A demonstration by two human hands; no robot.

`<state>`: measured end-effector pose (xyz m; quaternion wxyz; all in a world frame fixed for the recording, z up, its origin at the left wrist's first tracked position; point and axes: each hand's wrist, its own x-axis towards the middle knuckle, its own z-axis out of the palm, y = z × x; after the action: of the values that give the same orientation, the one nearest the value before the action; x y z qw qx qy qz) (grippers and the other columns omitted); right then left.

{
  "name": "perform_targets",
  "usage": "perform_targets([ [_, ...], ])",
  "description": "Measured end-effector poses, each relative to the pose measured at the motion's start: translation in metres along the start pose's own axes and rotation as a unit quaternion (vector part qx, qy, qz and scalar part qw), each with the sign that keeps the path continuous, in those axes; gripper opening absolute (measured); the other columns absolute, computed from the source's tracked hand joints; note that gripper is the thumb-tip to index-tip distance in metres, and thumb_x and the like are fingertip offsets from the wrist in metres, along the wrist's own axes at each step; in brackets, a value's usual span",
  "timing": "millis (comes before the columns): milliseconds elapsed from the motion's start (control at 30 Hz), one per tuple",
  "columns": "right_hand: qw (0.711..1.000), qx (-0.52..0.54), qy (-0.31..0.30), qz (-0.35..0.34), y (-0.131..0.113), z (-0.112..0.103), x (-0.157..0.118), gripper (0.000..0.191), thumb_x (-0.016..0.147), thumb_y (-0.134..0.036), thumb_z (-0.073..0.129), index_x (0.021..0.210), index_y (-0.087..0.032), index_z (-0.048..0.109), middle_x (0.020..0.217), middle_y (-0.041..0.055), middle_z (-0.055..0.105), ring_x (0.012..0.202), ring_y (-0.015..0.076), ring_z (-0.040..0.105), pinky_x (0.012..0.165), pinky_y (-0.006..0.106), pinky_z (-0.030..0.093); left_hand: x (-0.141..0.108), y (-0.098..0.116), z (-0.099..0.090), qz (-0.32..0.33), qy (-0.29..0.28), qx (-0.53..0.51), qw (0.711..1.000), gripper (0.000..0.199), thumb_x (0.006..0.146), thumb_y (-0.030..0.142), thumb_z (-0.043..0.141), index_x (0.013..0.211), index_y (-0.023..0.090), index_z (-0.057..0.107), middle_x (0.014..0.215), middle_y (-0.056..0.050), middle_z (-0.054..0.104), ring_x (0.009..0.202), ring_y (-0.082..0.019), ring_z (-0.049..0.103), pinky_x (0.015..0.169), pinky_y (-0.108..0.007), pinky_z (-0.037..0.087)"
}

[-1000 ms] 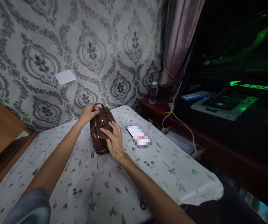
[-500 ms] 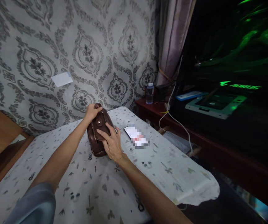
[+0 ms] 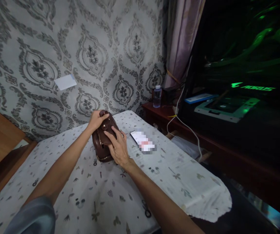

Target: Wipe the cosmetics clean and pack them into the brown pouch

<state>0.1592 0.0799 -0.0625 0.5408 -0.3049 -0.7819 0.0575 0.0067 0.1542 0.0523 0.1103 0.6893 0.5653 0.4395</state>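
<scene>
A small brown leather bag (image 3: 101, 138) with gold-coloured zips and a round metal clasp stands on the patterned cloth, leaning slightly. My left hand (image 3: 97, 120) is closed around its top edge near the handle, the thumb over the front side. My right hand (image 3: 119, 146) lies against the bag's front and right side with fingers spread over the leather, below the clasp. That hand covers part of the bag's lower right. To the right of the bag lies a phone (image 3: 141, 139) with a bright, partly blurred screen.
The white cloth (image 3: 179, 191) with leaf prints covers the table, which meets a patterned wall (image 3: 93, 58). A dark red desk (image 3: 149, 110) on the right carries a water bottle (image 3: 157, 96). A white cable (image 3: 188, 130) hangs beside a dark case with green lights.
The top of the bag is pushed down a little, and my left hand's thumb has moved slightly right over it. My right hand stays against the front, shifted slightly.
</scene>
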Motion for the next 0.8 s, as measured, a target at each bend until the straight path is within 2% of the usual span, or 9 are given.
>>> perform_targets([
  [200, 0.999, -0.001, 0.023, 0.027, -0.001, -0.005, 0.005, 0.047, 0.095, -0.017, 0.045, 0.14, -0.028, 0.054, 0.145, 0.013, 0.048, 0.139, 0.0253, 0.041, 0.109, 0.046, 0.035, -0.002, -0.002, -0.002, 0.009, -0.029, -0.018, 0.999, 0.035, 0.07, 0.051, 0.065, 0.061, 0.018, 0.057, 0.056, 0.004, 0.051, 0.058, -0.013, 0.045, 0.057, -0.026, 0.037],
  [333, 0.999, 0.019, 0.026, 0.044, -0.004, -0.005, 0.009, 0.044, 0.096, -0.015, 0.047, 0.136, -0.028, 0.058, 0.129, 0.0097, 0.063, 0.131, 0.0244, 0.048, 0.108, 0.046, 0.034, 0.003, -0.006, -0.007, 0.012, -0.044, -0.013, 0.999, 0.035, 0.071, 0.051, 0.064, 0.062, 0.018, 0.058, 0.057, 0.004, 0.051, 0.058, -0.013, 0.045, 0.057, -0.026, 0.035],
  [467, 0.997, 0.053, 0.022, 0.056, -0.008, -0.006, 0.014, 0.045, 0.094, -0.011, 0.047, 0.133, -0.029, 0.06, 0.113, 0.0052, 0.071, 0.127, 0.024, 0.051, 0.106, 0.045, 0.034, 0.005, -0.014, -0.023, 0.011, -0.048, -0.001, 0.999, 0.033, 0.072, 0.05, 0.065, 0.066, 0.017, 0.061, 0.059, 0.004, 0.053, 0.061, -0.014, 0.047, 0.061, -0.026, 0.035],
  [633, 0.994, 0.074, 0.011, 0.075, -0.01, -0.01, 0.016, 0.041, 0.094, -0.014, 0.047, 0.129, -0.03, 0.063, 0.122, 0.0057, 0.068, 0.126, 0.0251, 0.052, 0.104, 0.044, 0.037, -0.007, -0.031, -0.044, -0.013, -0.033, 0.004, 0.999, 0.034, 0.069, 0.049, 0.065, 0.06, 0.018, 0.053, 0.056, 0.005, 0.045, 0.057, -0.012, 0.041, 0.056, -0.025, 0.03],
  [800, 0.989, 0.13, 0.022, 0.068, -0.007, -0.009, 0.009, 0.037, 0.096, -0.02, 0.043, 0.127, -0.025, 0.064, 0.129, 0.0067, 0.065, 0.133, 0.0247, 0.048, 0.111, 0.046, 0.032, -0.016, -0.042, -0.05, -0.033, -0.02, 0.017, 0.999, 0.03, 0.066, 0.046, 0.068, 0.063, 0.017, 0.059, 0.056, 0.005, 0.049, 0.057, -0.012, 0.042, 0.056, -0.025, 0.029],
])
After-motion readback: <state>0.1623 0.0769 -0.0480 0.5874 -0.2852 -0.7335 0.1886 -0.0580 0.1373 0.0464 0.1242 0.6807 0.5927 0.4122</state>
